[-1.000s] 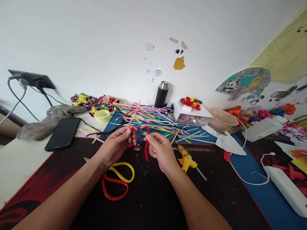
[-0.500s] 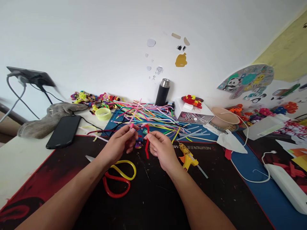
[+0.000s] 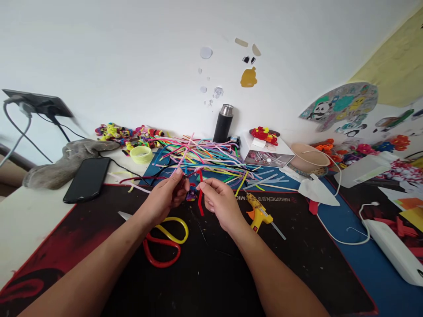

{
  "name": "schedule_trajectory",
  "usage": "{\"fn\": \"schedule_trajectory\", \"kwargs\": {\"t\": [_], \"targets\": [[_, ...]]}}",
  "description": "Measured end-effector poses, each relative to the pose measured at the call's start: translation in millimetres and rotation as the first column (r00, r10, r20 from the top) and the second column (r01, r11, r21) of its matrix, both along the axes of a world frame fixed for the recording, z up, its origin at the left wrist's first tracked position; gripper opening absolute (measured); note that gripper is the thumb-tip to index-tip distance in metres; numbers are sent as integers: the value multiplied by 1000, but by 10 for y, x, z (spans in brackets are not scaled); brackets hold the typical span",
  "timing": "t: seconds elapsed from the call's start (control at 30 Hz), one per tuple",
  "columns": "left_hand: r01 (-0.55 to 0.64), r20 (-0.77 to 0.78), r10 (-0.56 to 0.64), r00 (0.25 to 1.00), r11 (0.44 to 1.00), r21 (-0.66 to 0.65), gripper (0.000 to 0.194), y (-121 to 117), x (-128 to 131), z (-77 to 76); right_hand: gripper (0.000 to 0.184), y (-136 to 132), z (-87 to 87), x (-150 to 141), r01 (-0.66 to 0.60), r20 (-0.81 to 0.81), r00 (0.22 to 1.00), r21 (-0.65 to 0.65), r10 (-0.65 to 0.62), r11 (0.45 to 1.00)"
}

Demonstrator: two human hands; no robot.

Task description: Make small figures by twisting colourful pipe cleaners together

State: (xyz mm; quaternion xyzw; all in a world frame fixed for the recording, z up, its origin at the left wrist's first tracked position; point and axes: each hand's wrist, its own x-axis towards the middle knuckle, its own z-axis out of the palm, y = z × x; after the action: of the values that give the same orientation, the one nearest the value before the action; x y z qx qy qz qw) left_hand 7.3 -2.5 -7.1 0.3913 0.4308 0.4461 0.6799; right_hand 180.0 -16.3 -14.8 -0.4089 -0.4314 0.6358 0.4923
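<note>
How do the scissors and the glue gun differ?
Color: the scissors have one yellow and one red handle loop; the glue gun is mostly yellow with an orange trigger.
Position: the scissors lie partly under the left forearm; the glue gun lies right of the right hand.
Shape: the scissors have open loops; the glue gun has a solid body.
Shared: both rest on the dark mat, unheld.

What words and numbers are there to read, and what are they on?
"NEWMEN": on the black mat.
More marks on the mat, between the right hand and "NEWMEN": too small or partly covered to read.
Pale label on the see-through box: too blurred to read.
I can't make out any numbers.
</note>
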Motion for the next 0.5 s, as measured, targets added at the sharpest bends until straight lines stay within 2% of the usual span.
{"fn": "schedule_trajectory", "kwargs": {"t": [0.23,0.5], "targets": [[61,-12,-62,998,995,-84,58,-10,40,1,33,-29,-24,-54,-54,-50,997,-36,52,998],[79,-34,-85,996,986,-149,49,-29,71,-3,34,-41,-19,-64,-76,-74,995,-36,73,996]]}}
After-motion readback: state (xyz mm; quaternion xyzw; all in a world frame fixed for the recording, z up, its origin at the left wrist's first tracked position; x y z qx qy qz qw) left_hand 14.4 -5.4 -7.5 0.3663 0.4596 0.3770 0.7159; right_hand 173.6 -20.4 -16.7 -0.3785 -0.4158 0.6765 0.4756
